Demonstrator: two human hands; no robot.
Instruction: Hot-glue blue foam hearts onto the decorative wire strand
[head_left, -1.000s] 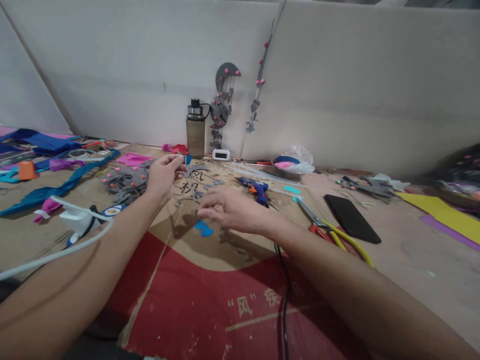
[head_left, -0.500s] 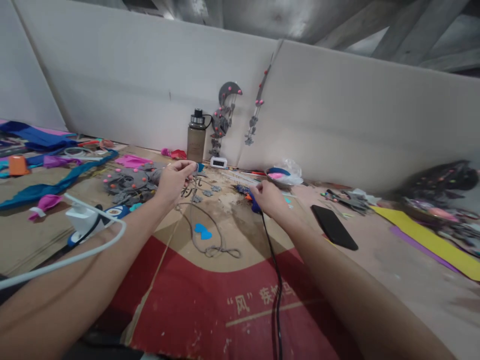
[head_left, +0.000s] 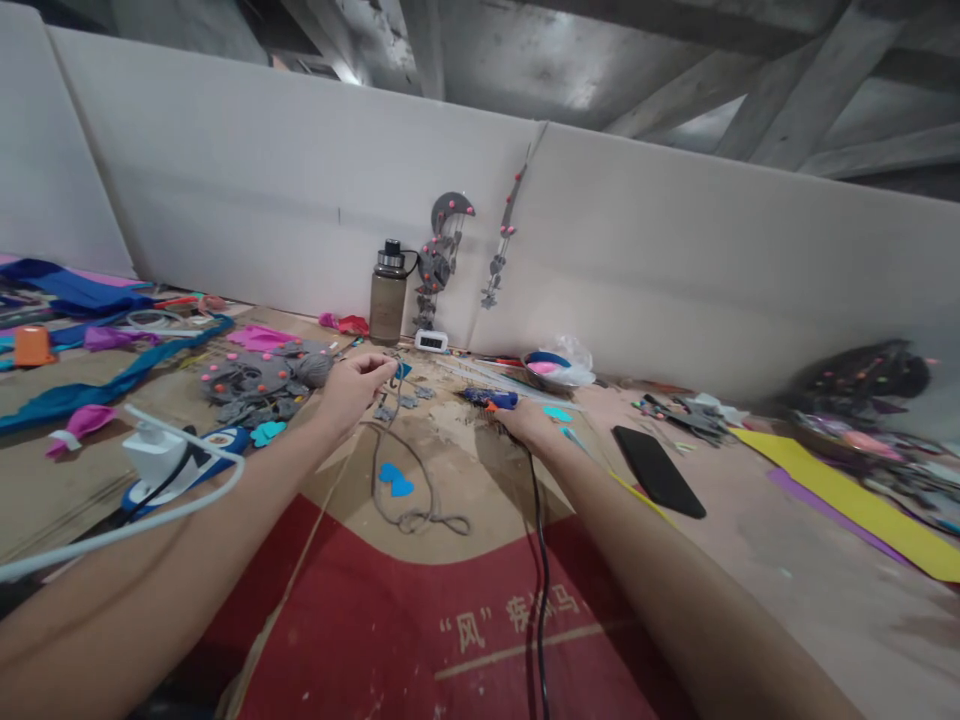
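My left hand (head_left: 364, 385) is raised over the cardboard, thumb and fingers pinched on a grey cord (head_left: 433, 480). The cord hangs down and loops across the board. A small dark-blue piece (head_left: 403, 370) shows right at the fingertips; whether it is attached to the cord, I cannot tell. My right hand (head_left: 525, 422) is low at the tabletop, closed around the handle of a blue glue gun (head_left: 501, 400) with an orange trigger. Its fingers are partly hidden. A black cable (head_left: 541, 560) runs from it toward me. Bright-blue felt cutouts (head_left: 395, 480) lie inside the cord loop.
Grey felt pieces with pink dots (head_left: 251, 375) and a power strip with a white plug (head_left: 161, 460) are at left. A bottle (head_left: 388, 300) stands by the white partition. At right are a black phone (head_left: 658, 470), a bowl (head_left: 551, 372) and yellow felt (head_left: 847, 500).
My right hand has lowered the glue gun to the tabletop, and more of its blue body shows. My left hand keeps its pinch. The view has tilted up slightly.
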